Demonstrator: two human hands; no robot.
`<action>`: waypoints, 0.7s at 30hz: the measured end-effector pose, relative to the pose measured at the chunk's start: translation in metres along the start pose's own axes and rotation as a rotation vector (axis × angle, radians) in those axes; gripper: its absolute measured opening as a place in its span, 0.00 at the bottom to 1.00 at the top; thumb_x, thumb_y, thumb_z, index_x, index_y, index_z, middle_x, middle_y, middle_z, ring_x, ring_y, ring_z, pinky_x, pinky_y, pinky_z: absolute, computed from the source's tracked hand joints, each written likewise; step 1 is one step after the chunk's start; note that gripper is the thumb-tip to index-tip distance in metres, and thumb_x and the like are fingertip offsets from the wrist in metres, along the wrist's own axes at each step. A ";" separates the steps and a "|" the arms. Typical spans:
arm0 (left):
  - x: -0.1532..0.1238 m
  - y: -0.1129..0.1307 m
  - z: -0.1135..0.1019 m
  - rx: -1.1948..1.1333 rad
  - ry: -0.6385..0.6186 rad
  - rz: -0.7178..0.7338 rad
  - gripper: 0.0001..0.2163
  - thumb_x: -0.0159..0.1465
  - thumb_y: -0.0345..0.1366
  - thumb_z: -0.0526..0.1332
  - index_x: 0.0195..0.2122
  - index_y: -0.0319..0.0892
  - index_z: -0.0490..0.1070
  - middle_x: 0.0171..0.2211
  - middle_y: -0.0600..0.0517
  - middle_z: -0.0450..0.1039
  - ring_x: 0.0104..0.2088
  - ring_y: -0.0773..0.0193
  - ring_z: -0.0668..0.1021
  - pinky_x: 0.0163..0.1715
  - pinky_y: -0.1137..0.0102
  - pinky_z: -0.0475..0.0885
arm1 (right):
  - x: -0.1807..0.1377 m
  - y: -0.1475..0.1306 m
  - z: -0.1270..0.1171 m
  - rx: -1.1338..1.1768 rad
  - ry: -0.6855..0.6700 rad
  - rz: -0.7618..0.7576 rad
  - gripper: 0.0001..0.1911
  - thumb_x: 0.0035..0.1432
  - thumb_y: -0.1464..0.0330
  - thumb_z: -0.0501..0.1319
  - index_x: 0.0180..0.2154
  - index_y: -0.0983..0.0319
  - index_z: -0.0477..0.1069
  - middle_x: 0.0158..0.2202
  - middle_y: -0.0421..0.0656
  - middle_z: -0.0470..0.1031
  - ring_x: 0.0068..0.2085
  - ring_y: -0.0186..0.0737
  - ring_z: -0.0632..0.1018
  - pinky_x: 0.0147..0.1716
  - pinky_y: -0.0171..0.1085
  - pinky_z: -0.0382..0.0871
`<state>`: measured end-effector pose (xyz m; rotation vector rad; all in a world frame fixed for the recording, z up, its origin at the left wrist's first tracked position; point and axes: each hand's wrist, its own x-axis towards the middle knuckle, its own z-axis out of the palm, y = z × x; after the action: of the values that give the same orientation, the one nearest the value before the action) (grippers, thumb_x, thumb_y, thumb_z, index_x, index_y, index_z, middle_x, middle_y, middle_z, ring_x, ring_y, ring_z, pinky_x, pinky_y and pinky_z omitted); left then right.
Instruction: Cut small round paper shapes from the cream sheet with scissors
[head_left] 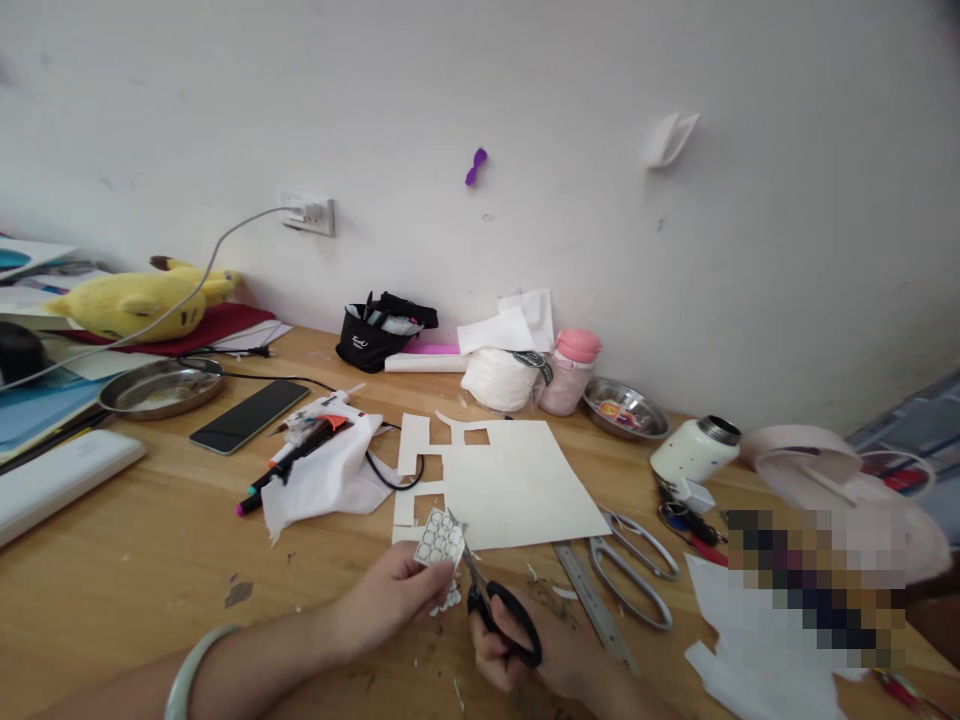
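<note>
My left hand [401, 595] pinches a small white piece of paper [437, 537] printed with rows of circles. In my right hand [525, 640] is a pair of black-handled scissors [517, 625], its fingers through and around the loops. The narrow blades point up and left and meet the right edge of the printed paper; how far apart they are is hard to see. Small white cut-out bits [450, 600] show just below the left hand. Beyond both hands lies a large cream sheet of card [517, 480] with rectangular pieces cut from its left side.
Grey-handled scissors [634, 575] and a metal ruler [592, 600] lie to the right. A phone [250, 415], crumpled tissue [330, 480] and a glue gun [334, 405] are left. Behind stand a black pouch [367, 340], pink bottle [571, 370], steel dish [626, 408] and white flask [694, 450].
</note>
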<state>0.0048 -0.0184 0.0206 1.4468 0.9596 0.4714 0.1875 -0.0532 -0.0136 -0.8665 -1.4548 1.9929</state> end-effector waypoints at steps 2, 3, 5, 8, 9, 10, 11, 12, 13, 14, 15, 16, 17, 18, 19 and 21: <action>0.000 0.000 0.000 -0.032 -0.012 0.012 0.23 0.52 0.57 0.51 0.14 0.43 0.55 0.10 0.61 0.51 0.15 0.73 0.54 0.17 0.73 0.47 | 0.000 0.001 0.000 0.007 -0.012 -0.004 0.30 0.48 0.41 0.49 0.24 0.64 0.56 0.17 0.33 0.52 0.16 0.24 0.57 0.15 0.27 0.45; 0.001 -0.001 -0.001 -0.067 0.005 0.016 0.22 0.52 0.57 0.52 0.16 0.43 0.55 0.10 0.61 0.51 0.15 0.73 0.54 0.17 0.73 0.47 | 0.000 0.001 0.000 0.019 -0.017 -0.007 0.29 0.49 0.42 0.49 0.24 0.64 0.55 0.17 0.33 0.52 0.16 0.23 0.56 0.15 0.27 0.46; 0.003 -0.002 -0.003 -0.140 0.061 0.027 0.21 0.52 0.57 0.52 0.19 0.43 0.55 0.11 0.62 0.50 0.14 0.73 0.53 0.16 0.74 0.47 | 0.000 -0.001 0.000 0.025 -0.032 -0.008 0.30 0.48 0.41 0.49 0.23 0.63 0.55 0.16 0.33 0.53 0.16 0.23 0.56 0.15 0.27 0.45; 0.006 -0.003 -0.005 -0.211 0.111 0.037 0.21 0.52 0.57 0.52 0.20 0.42 0.57 0.11 0.63 0.50 0.14 0.73 0.52 0.16 0.74 0.46 | 0.000 -0.004 0.001 0.002 -0.041 0.008 0.31 0.46 0.40 0.49 0.21 0.63 0.54 0.14 0.34 0.55 0.15 0.23 0.56 0.14 0.28 0.44; 0.006 -0.002 -0.004 -0.226 0.108 0.030 0.21 0.51 0.57 0.53 0.20 0.42 0.57 0.11 0.63 0.50 0.14 0.73 0.52 0.16 0.74 0.46 | 0.000 -0.004 0.001 0.003 -0.035 0.011 0.31 0.46 0.40 0.49 0.21 0.63 0.54 0.14 0.34 0.55 0.15 0.23 0.56 0.14 0.28 0.44; 0.006 -0.002 -0.004 -0.242 0.095 0.020 0.21 0.51 0.57 0.55 0.19 0.42 0.57 0.11 0.63 0.49 0.14 0.74 0.52 0.16 0.74 0.46 | 0.000 -0.004 0.001 0.010 -0.025 0.012 0.31 0.46 0.40 0.49 0.21 0.63 0.54 0.14 0.33 0.54 0.15 0.23 0.56 0.14 0.28 0.44; 0.006 -0.001 -0.003 -0.251 0.074 0.010 0.21 0.50 0.56 0.55 0.19 0.42 0.56 0.11 0.63 0.49 0.14 0.74 0.52 0.16 0.74 0.46 | 0.000 -0.003 0.001 0.017 -0.016 0.012 0.31 0.47 0.40 0.49 0.22 0.63 0.54 0.14 0.33 0.54 0.15 0.23 0.56 0.14 0.28 0.44; 0.005 0.000 -0.001 -0.250 0.053 0.005 0.21 0.50 0.56 0.56 0.18 0.42 0.56 0.10 0.63 0.49 0.14 0.74 0.52 0.16 0.74 0.46 | 0.000 -0.002 0.001 0.023 -0.013 0.012 0.30 0.47 0.41 0.49 0.22 0.63 0.55 0.15 0.33 0.53 0.15 0.23 0.56 0.14 0.28 0.44; 0.004 0.000 0.000 -0.242 0.036 0.008 0.21 0.50 0.56 0.56 0.18 0.42 0.56 0.10 0.63 0.50 0.14 0.74 0.53 0.16 0.74 0.46 | 0.000 0.000 0.000 0.024 -0.008 0.013 0.30 0.48 0.41 0.49 0.23 0.63 0.55 0.15 0.33 0.53 0.15 0.23 0.56 0.14 0.27 0.44; 0.003 0.001 0.000 -0.230 0.024 0.013 0.21 0.50 0.56 0.56 0.17 0.42 0.56 0.11 0.62 0.51 0.15 0.74 0.53 0.16 0.74 0.47 | 0.000 0.000 0.000 0.022 -0.006 0.014 0.30 0.48 0.41 0.49 0.23 0.64 0.56 0.16 0.33 0.53 0.15 0.23 0.57 0.14 0.27 0.45; 0.002 0.001 0.001 -0.220 0.017 0.017 0.21 0.50 0.56 0.55 0.17 0.42 0.57 0.11 0.62 0.52 0.15 0.74 0.54 0.16 0.74 0.47 | 0.000 0.001 0.000 0.015 -0.009 0.014 0.30 0.48 0.41 0.49 0.24 0.64 0.56 0.16 0.33 0.54 0.16 0.23 0.57 0.15 0.27 0.45; 0.002 0.001 0.001 -0.215 0.014 0.018 0.21 0.51 0.56 0.55 0.17 0.42 0.57 0.11 0.62 0.52 0.15 0.74 0.54 0.17 0.74 0.47 | 0.000 0.000 0.000 0.005 -0.014 0.012 0.30 0.49 0.41 0.49 0.24 0.64 0.56 0.16 0.34 0.55 0.16 0.24 0.58 0.15 0.27 0.46; 0.002 0.000 0.001 -0.216 0.013 0.016 0.21 0.51 0.56 0.55 0.18 0.41 0.58 0.11 0.62 0.53 0.15 0.74 0.53 0.17 0.74 0.47 | 0.000 0.000 0.000 -0.003 -0.014 0.010 0.30 0.49 0.41 0.49 0.24 0.64 0.56 0.17 0.34 0.56 0.16 0.24 0.58 0.15 0.27 0.46; 0.002 0.000 0.000 -0.220 0.012 0.011 0.21 0.51 0.56 0.55 0.18 0.41 0.58 0.11 0.62 0.53 0.15 0.74 0.53 0.16 0.74 0.46 | 0.000 0.000 0.000 -0.008 -0.016 0.006 0.30 0.49 0.41 0.48 0.24 0.64 0.56 0.16 0.35 0.56 0.16 0.24 0.58 0.15 0.27 0.46; 0.002 -0.001 0.000 -0.226 0.011 0.007 0.21 0.50 0.56 0.56 0.19 0.41 0.58 0.11 0.62 0.52 0.15 0.74 0.53 0.17 0.74 0.46 | -0.001 -0.001 0.000 -0.009 -0.018 0.004 0.30 0.49 0.42 0.49 0.24 0.64 0.56 0.16 0.35 0.56 0.17 0.24 0.58 0.15 0.27 0.46; 0.003 -0.003 -0.001 -0.237 0.008 0.005 0.20 0.51 0.55 0.56 0.19 0.41 0.58 0.11 0.62 0.52 0.15 0.74 0.53 0.17 0.74 0.46 | -0.001 0.000 -0.001 0.009 -0.018 0.004 0.30 0.49 0.42 0.49 0.24 0.64 0.55 0.17 0.34 0.54 0.16 0.23 0.58 0.16 0.28 0.46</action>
<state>0.0051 -0.0159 0.0172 1.2346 0.8754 0.5754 0.1889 -0.0537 -0.0132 -0.8504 -1.4542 2.0134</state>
